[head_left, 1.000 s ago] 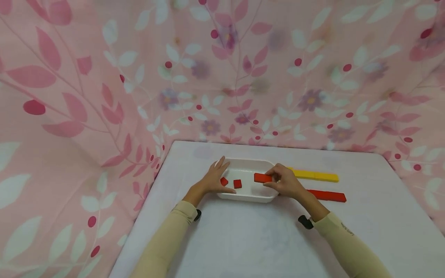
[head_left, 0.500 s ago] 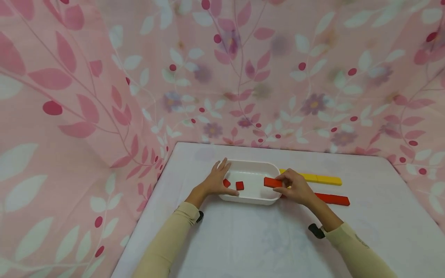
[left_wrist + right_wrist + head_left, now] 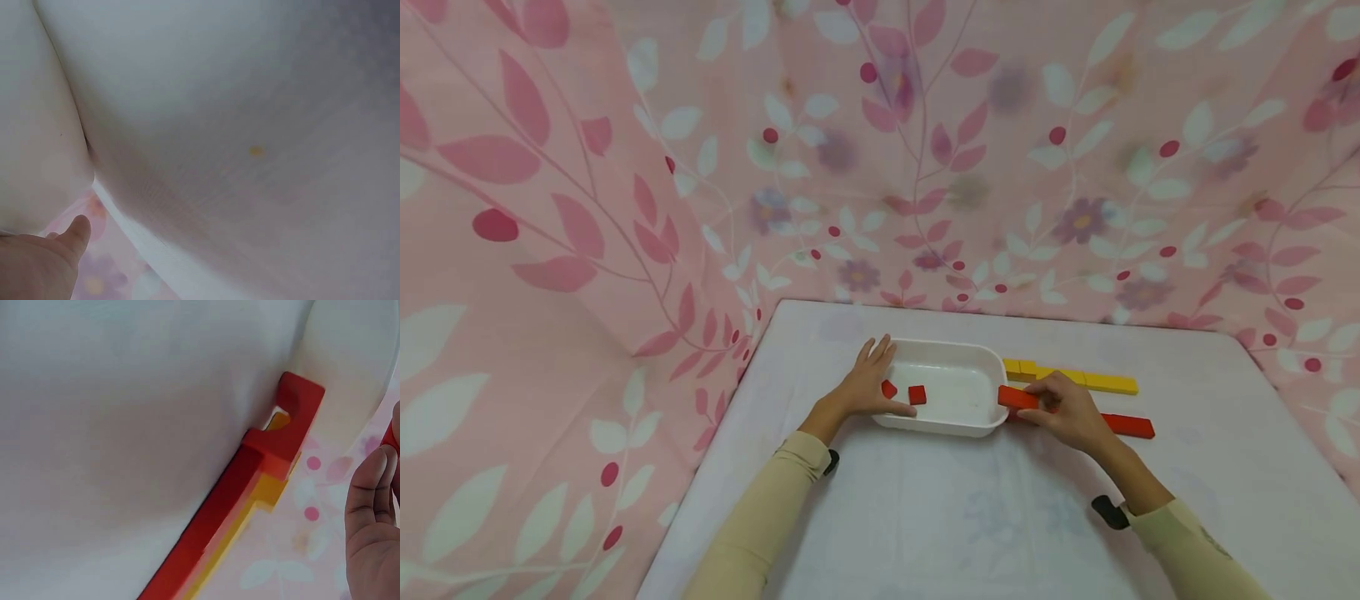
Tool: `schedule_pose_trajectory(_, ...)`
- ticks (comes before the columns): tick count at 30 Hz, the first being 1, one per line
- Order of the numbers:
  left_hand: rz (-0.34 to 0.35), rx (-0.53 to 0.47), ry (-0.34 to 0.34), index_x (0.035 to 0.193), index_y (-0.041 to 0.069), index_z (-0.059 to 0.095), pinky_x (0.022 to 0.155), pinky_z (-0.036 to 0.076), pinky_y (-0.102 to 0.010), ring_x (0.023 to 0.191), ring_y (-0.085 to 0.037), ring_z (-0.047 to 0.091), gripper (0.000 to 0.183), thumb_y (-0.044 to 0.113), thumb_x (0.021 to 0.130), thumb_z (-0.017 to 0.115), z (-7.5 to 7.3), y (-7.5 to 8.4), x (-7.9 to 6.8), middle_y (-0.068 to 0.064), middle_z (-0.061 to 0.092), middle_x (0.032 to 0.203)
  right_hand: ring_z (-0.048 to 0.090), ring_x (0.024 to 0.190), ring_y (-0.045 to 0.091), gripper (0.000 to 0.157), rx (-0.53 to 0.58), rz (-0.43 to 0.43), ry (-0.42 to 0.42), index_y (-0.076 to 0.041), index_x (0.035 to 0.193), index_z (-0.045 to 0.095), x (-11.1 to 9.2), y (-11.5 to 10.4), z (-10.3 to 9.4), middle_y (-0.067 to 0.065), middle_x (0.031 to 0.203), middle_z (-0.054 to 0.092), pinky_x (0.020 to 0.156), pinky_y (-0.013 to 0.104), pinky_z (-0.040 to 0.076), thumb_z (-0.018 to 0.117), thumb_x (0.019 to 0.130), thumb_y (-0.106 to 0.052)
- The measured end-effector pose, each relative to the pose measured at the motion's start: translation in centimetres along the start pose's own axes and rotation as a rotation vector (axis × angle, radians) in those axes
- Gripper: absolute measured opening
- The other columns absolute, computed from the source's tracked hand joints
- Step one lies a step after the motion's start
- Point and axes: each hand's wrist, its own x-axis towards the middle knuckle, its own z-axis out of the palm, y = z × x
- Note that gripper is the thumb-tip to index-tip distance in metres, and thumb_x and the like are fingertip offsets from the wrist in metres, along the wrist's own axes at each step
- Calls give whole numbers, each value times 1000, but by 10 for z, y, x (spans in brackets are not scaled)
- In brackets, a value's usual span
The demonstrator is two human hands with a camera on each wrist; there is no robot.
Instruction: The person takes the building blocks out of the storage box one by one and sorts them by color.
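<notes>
A white tray [image 3: 947, 428] stands on the table with a small red cube [image 3: 917, 395] inside. A second small red piece [image 3: 888, 389] lies beside it, partly hidden by my left hand [image 3: 863, 388]. That hand spans the tray's left end with its fingers straight and spread. My right hand [image 3: 1075, 414] pinches a red rectangular block [image 3: 1017, 397] by one end, over the tray's right rim. Beneath and beyond it runs a row of red blocks [image 3: 1130, 426]. The right wrist view shows a red block with an arched cut-out [image 3: 303, 419] at the end of that row.
Behind the red row, a line of yellow blocks [image 3: 1099, 382] extends rightward from the tray. White cloth covers the table [image 3: 970, 525]. Pink floral fabric [image 3: 850, 167] hangs at the back and on the left.
My right hand has carried the red block rightward, from above the tray's inside to its right rim. My left hand keeps its place at the tray's left end.
</notes>
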Motion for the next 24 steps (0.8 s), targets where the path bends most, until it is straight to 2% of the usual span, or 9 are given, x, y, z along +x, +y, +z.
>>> schedule_pose_trajectory(6, -7, 6, 4, 159, 10, 12, 120, 23, -57, 153, -37, 0, 130, 73, 66, 75, 2, 1, 0, -10, 4, 168, 51, 70, 13, 33, -19, -32, 53, -8, 100, 71, -13, 18, -3, 1, 83, 58, 61, 19, 48, 89, 72, -14)
schedule_pose_trajectory(9, -4, 2, 1, 160, 10, 12, 121, 22, -57, 153, -37, 0, 129, 73, 66, 75, 3, 1, 0, -9, 3, 168, 50, 71, 12, 33, -46, -22, 50, -8, 99, 71, -20, 25, -5, 1, 82, 57, 60, 19, 47, 89, 71, -13)
schedule_pose_trajectory(16, -2, 3, 8, 159, 13, 16, 121, 21, -57, 153, -37, 3, 125, 72, 67, 76, 1, 0, 1, -9, 4, 168, 48, 73, 11, 35, -45, 35, -36, -8, 102, 70, -28, 32, -9, 2, 87, 57, 60, 17, 45, 88, 72, -12)
schedule_pose_trajectory(24, -3, -19, 13, 159, 12, 18, 120, 22, -58, 153, -38, 4, 124, 71, 67, 77, 2, -1, 0, -10, 5, 168, 50, 74, 13, 36, -30, 97, -103, -8, 102, 68, -30, 33, 1, 1, 88, 60, 61, 18, 48, 88, 72, -14)
